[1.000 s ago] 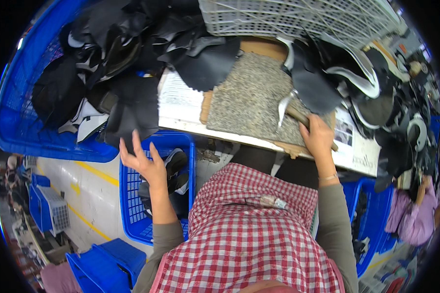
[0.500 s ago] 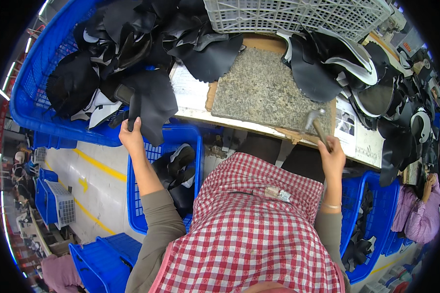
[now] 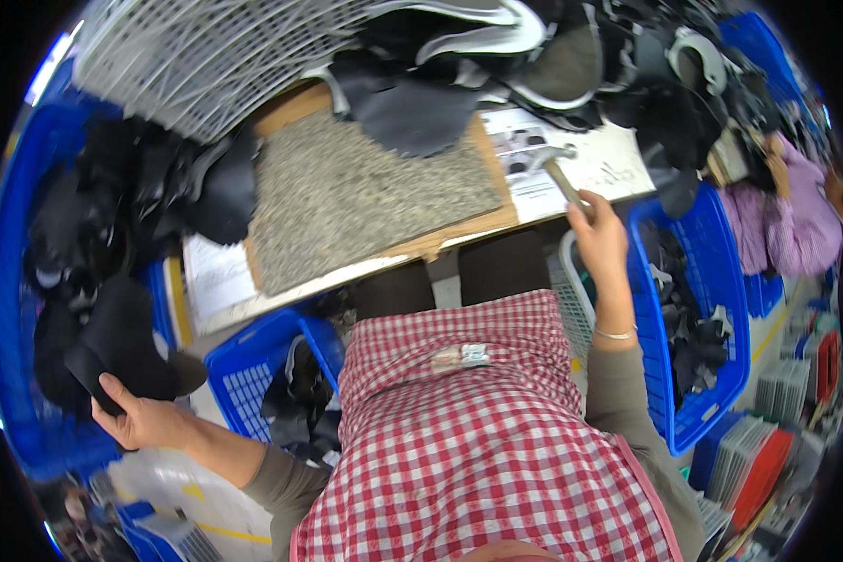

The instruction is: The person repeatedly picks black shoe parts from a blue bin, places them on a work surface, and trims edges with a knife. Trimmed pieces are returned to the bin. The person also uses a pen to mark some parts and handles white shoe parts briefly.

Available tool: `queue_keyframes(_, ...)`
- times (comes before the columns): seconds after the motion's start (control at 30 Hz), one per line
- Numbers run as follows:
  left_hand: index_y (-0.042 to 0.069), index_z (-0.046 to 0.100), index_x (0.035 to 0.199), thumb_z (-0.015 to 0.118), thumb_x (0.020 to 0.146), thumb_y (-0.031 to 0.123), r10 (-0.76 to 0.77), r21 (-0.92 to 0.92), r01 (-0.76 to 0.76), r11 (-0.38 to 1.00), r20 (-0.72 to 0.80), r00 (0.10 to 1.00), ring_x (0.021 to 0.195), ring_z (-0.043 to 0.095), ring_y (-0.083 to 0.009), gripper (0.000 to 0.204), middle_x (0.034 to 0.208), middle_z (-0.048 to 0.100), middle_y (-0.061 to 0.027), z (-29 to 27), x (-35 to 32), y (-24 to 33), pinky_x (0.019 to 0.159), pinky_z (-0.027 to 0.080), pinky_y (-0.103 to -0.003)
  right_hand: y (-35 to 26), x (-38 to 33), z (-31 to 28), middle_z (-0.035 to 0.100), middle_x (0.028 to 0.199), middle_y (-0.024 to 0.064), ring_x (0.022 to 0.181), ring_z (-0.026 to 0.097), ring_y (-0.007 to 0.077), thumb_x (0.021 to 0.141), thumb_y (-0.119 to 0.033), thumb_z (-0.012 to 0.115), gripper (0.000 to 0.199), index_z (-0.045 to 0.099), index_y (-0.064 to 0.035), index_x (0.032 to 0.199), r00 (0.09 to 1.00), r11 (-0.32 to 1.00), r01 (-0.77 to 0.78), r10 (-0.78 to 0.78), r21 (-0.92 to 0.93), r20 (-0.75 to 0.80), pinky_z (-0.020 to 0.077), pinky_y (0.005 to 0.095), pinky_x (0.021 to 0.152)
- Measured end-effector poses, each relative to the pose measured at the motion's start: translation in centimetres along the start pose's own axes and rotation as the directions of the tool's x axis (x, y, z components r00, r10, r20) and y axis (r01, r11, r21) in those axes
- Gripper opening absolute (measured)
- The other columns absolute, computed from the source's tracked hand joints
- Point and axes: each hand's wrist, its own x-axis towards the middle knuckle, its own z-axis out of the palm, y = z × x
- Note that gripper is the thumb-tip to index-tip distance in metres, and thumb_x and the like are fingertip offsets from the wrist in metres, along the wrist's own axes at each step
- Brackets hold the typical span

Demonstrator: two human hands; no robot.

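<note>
While our left hand (image 3: pixel 131 414) pinches a black piece (image 3: pixel 126 332) between thumb and fingers, our right hand (image 3: pixel 601 239) is wrapped around the lower handle of a hammer (image 3: pixel 564 180), its head over printed sheets (image 3: pixel 534 192) at the right of the table (image 3: pixel 618 155). The black piece is at the near right side of the large blue basket (image 3: pixel 14 412); where it ends and the dark pile begins, we cannot tell. We judge it best to keep the pinch near one edge and let the sheet, which looks limp, hang without folds, so that no neighbouring piece drags along. Our low grip on the hammer seems sound, well apart from the left fingers; a loose wrist should suit it.

For room, the bare face of the speckled stone slab (image 3: pixel 365 206) is the widest open patch before us, with brown cardboard (image 3: pixel 440 244) showing along its front and right edges. Across the far side a dark sheet (image 3: pixel 421 112) droops over the stone, and a white crate (image 3: pixel 215 66) crowds the far left corner. A smaller blue basket (image 3: pixel 239 384) sits by the table's front left corner, and another blue basket (image 3: pixel 698 426) stands just beside our right forearm, where an elbow could knock its rim.
</note>
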Motion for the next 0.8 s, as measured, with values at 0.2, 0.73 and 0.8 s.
queue_keyframes(0.2, -0.005, 0.071, 0.104, 0.075, 0.093, 0.003, 0.442, -0.025, -0.499, 0.866, 0.504, 0.742, 0.086, 0.065, -0.0280, 0.014, 0.096, 0.069, -0.0144, 9.0, -1.3, 2.3, 0.085, 0.053, -0.036, -1.4, 4.4, 2.7, 0.075, 0.103, 0.0220, 0.098, 0.073, 0.0389, 0.094, -0.038, 0.071, 0.045, 0.069, -0.0067, 0.127, 0.999, 0.999, 0.034, -0.034, -0.015, 0.013, 0.0554, 0.0434, 0.088)
queue_keyframes(0.73, 0.008, 0.070, 0.126, 0.063, 0.080, -0.012, 0.506, -0.421, -0.290, 0.860, 0.778, 0.371, 0.132, 0.057, -0.0388, 0.051, 0.137, 0.064, -0.0152, 8.2, -19.0, 2.7, 0.113, 0.045, -0.049, 0.6, 2.3, 5.7, 0.065, 0.118, 0.0164, 0.114, 0.058, 0.0370, 0.087, -0.011, 0.077, 0.036, 0.068, -0.0056, 0.121, 0.854, 0.870, 0.482, -0.493, -0.102, -0.166, 0.0457, 0.0468, 0.102)
queue_keyframes(0.8, 0.009, 0.068, 0.134, 0.062, 0.081, -0.008, 0.418, -0.217, -0.403, 0.889, 0.743, 0.522, 0.128, 0.055, -0.0401, 0.055, 0.135, 0.062, -0.0199, 7.7, -17.4, 0.8, 0.113, 0.041, -0.050, 0.7, 1.8, 5.7, 0.066, 0.116, 0.0166, 0.114, 0.059, 0.0372, 0.084, -0.013, 0.078, 0.041, 0.066, -0.0066, 0.124, 0.861, 0.881, 0.454, -0.472, -0.132, -0.190, 0.0460, 0.0484, 0.101)
